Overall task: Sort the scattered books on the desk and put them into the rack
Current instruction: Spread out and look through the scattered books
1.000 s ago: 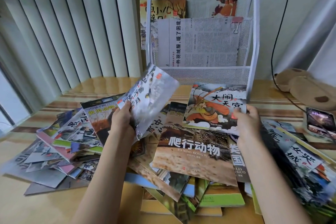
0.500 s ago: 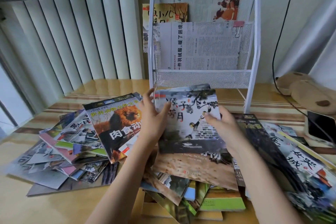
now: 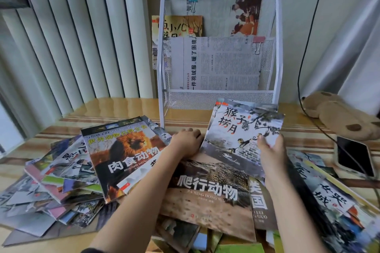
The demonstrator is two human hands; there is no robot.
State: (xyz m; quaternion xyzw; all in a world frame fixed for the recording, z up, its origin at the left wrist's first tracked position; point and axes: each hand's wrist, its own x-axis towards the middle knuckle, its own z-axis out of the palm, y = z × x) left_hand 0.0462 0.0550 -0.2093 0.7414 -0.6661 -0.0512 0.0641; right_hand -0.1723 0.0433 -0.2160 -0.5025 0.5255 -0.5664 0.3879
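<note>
A white wire rack [image 3: 277, 51] stands at the back of the desk with clipped newspapers and a yellow book in its pockets. My right hand [image 3: 271, 150] grips a small stack of thin books, topped by a grey monkey picture book [image 3: 236, 135], tilted up in front of the rack's lowest pocket. My left hand [image 3: 186, 141] rests, fingers curled, on the pile just left of that stack; what lies under its fingers is hidden. Several scattered books cover the desk, among them a lion book [image 3: 123, 150] and a reptile book [image 3: 207, 193].
A phone [image 3: 354, 156] on a black cable lies at the right, behind it a brown plush toy [image 3: 341, 115]. Vertical blinds [image 3: 72, 37] line the left side. A wooden desk edge [image 3: 115, 107] shows behind the pile.
The monkey book moved right and tilted up, now held by my right hand alone. My left hand let go of it and dropped onto the pile beside it.
</note>
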